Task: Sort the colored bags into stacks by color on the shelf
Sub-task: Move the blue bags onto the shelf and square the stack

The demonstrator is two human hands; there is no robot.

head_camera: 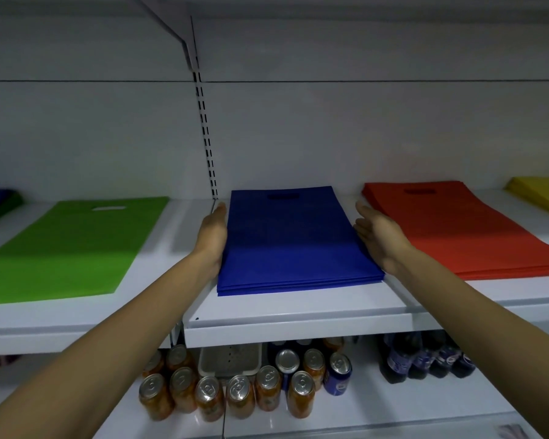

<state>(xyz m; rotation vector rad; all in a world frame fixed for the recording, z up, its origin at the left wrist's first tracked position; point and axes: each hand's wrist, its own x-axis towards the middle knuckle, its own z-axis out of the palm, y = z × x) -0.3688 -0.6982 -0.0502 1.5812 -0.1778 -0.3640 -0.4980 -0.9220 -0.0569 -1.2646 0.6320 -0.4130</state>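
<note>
Your left hand (214, 231) lies flat along the left edge of the blue stack (286, 239), fingers straight. Your right hand (374, 231) stands at the right edge with its palm facing the stack and grips nothing; whether it touches, I cannot tell. The hands are apart, with the stack between them. It lies flat on the white shelf (298, 307), with a green bag (73, 245) to its left, a red stack (450, 229) to its right and yellow bags (542, 193) beyond. Cans (240, 391) and dark bottles (425, 359) stand below.
</note>
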